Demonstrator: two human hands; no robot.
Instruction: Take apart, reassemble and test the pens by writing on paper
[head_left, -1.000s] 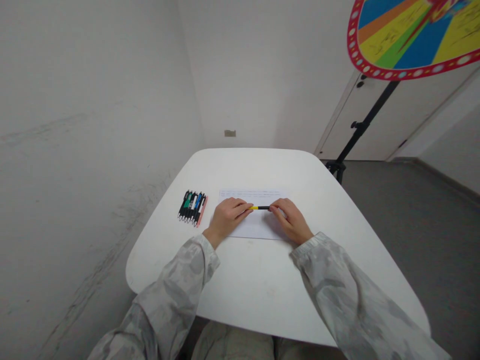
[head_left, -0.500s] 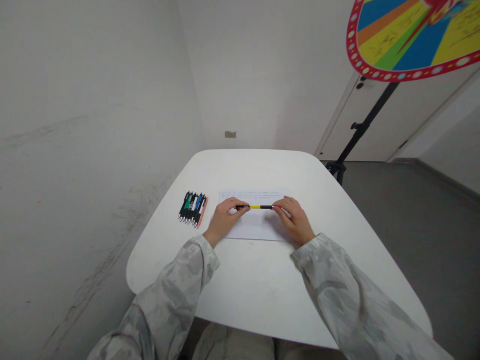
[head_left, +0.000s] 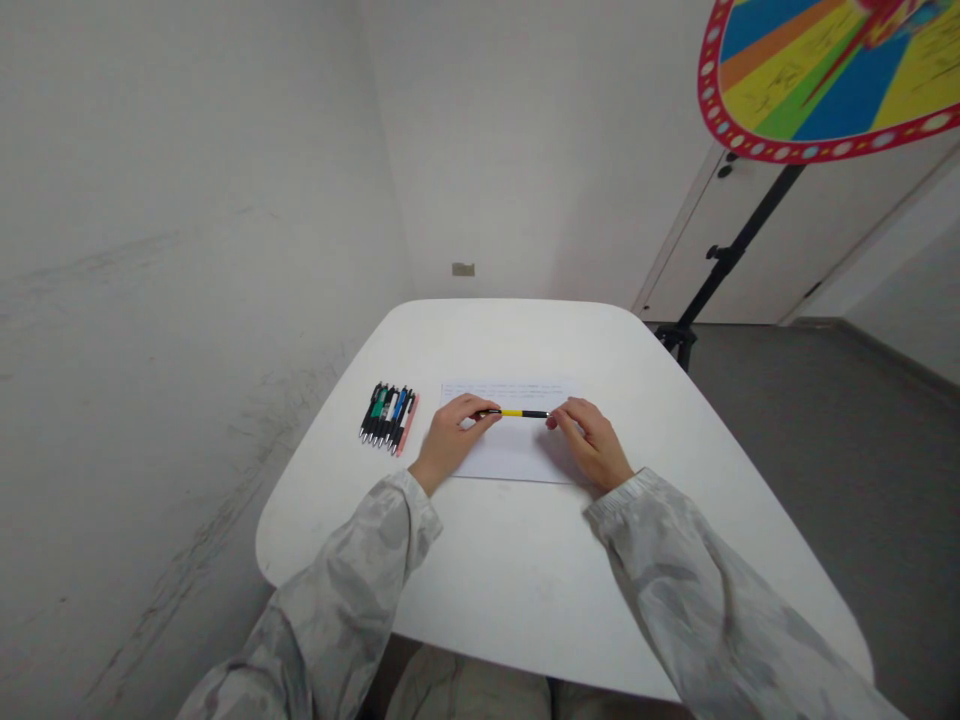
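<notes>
Left hand [head_left: 452,436] pinching one end of yellow-and-black pen [head_left: 514,413], right hand [head_left: 591,440] at its tip, grip there unclear

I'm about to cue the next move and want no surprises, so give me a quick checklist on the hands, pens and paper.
1. Left hand has its grip on the yellow-and-black pen: ok.
2. Right hand firmly pinching that pen's tip: cannot tell; fingertips are at it.
3. Pen lying crosswise over the paper: ok.
4. Row of pens apart from the left hand: ok.
5. Writing on the paper readable: not ok, too small.
</notes>
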